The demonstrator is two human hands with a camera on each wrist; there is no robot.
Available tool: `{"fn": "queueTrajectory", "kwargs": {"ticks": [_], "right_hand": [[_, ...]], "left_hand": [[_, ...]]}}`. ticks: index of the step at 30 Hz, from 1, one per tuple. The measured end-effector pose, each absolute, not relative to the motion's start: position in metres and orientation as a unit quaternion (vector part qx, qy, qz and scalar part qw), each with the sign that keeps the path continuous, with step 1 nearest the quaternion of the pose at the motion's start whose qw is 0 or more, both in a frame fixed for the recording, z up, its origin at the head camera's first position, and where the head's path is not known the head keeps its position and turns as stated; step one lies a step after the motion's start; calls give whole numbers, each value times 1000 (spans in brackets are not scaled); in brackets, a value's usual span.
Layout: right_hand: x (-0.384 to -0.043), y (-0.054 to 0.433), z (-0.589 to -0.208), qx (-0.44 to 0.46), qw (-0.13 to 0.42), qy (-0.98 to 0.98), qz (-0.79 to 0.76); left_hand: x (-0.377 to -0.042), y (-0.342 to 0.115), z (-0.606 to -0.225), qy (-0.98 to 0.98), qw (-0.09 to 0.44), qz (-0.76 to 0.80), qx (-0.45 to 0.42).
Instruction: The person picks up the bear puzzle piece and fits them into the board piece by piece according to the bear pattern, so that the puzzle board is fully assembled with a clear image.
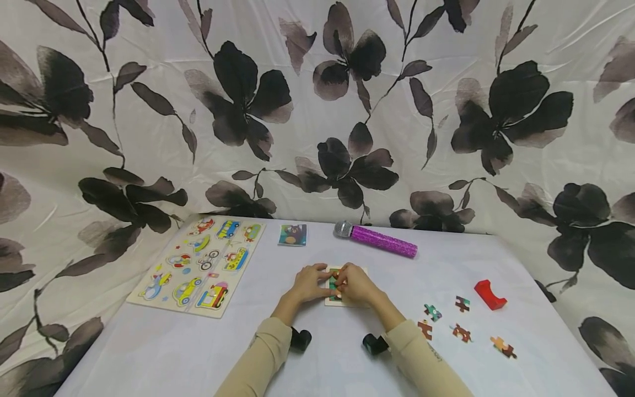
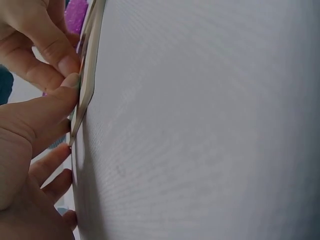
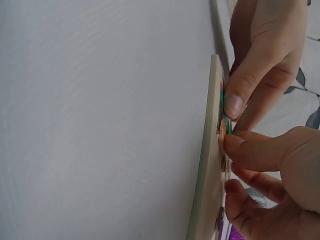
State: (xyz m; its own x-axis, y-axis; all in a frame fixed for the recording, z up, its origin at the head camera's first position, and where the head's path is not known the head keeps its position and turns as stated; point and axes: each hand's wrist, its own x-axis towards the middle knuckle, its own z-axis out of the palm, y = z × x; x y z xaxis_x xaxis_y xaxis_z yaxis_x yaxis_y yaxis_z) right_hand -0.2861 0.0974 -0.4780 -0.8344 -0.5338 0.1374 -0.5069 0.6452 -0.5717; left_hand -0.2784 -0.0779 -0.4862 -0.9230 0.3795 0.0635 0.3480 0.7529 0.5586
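Observation:
A small wooden jigsaw board with a green and brown picture lies flat between the two hands, mid-table. My left hand is at its left side; the thumb presses on the picture while the other fingers spread by the edge. With curled fingers my right hand pinches a small orange-brown jigsaw piece at the board's surface, next to the left thumb. Much of the board is hidden beneath the right hand.
Several loose jigsaw pieces and a red curved block lie to the right. Behind are a purple glittery microphone and a small picture card. A wooden vehicle puzzle lies left. A floral cloth hangs behind the table.

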Motion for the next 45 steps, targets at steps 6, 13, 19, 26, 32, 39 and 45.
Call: {"fn": "queueTrajectory", "kwargs": {"ticks": [6, 13, 19, 26, 32, 39, 45], "right_hand": [[-280, 99, -480, -285, 18, 903, -320], [-279, 98, -483, -181, -5, 896, -405], [-280, 96, -484, -102, -13, 885, -455], [-280, 102, -487, -137, -10, 877, -459], [-282, 123, -482, -212, 19, 858, -467], [-281, 178, -463, -169, -33, 859, -482], [-272, 248, -457, -83, -56, 894, -437]], "left_hand": [[-278, -78, -487, 934, 27, 298, 195], [-279, -79, -489, 937, 30, 289, 194], [-280, -79, -490, 939, 26, 288, 188], [-281, -79, -490, 936, 29, 297, 188], [-280, -78, -490, 932, 31, 305, 190], [-280, -78, -492, 931, 18, 309, 193], [-281, -78, -493, 932, 19, 308, 192]]}}
